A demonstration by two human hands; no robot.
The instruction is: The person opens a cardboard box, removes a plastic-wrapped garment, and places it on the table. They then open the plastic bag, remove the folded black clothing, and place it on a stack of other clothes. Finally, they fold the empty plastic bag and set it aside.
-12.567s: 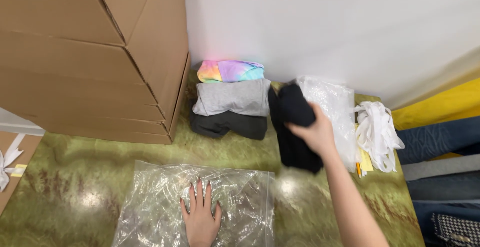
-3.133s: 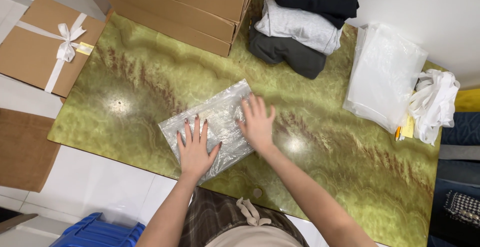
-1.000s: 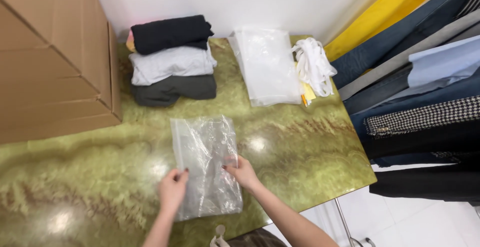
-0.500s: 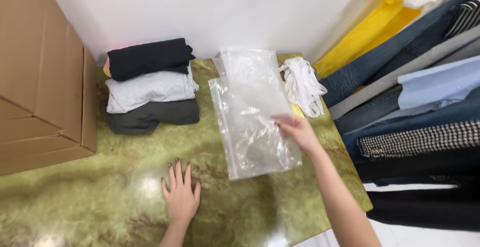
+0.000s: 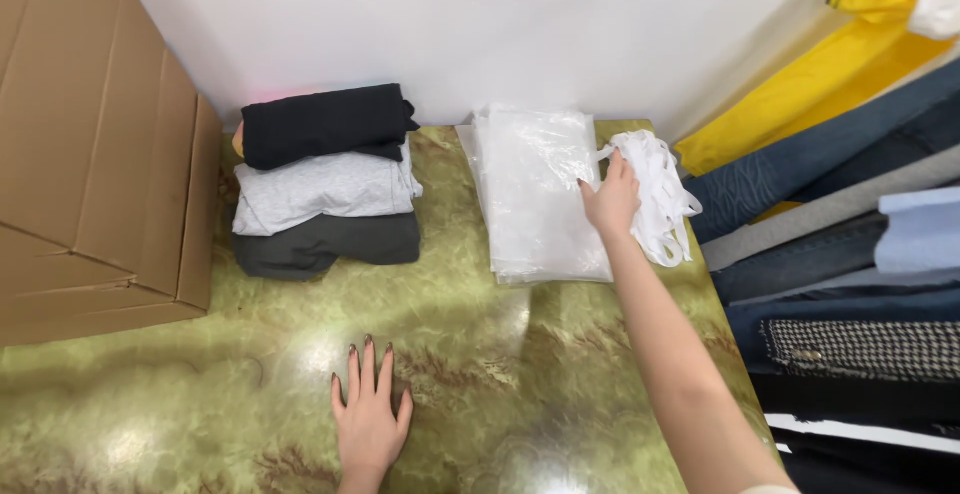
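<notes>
My right hand [image 5: 612, 199] rests on the right edge of a stack of clear plastic bags [image 5: 535, 194] at the back of the green marble-patterned table [image 5: 470, 354]. Its fingers lie on the top bag, beside a bundle of white ribbons [image 5: 660, 194]. My left hand [image 5: 368, 416] lies flat on the table near the front edge, fingers spread, holding nothing. To the left of the bags stands a pile of folded garments: black [image 5: 325, 124] on top, light grey [image 5: 325, 189] in the middle, dark grey [image 5: 330, 244] at the bottom.
Large cardboard boxes [image 5: 90, 154] stand at the left against the table. A white wall runs behind. Hanging clothes [image 5: 850, 214] in yellow, denim blue, grey and a check pattern crowd the right side past the table's edge.
My right hand has carried the clear bag from the middle of the table to the stack at the back right and laid it there. My left hand stays flat on the table.
</notes>
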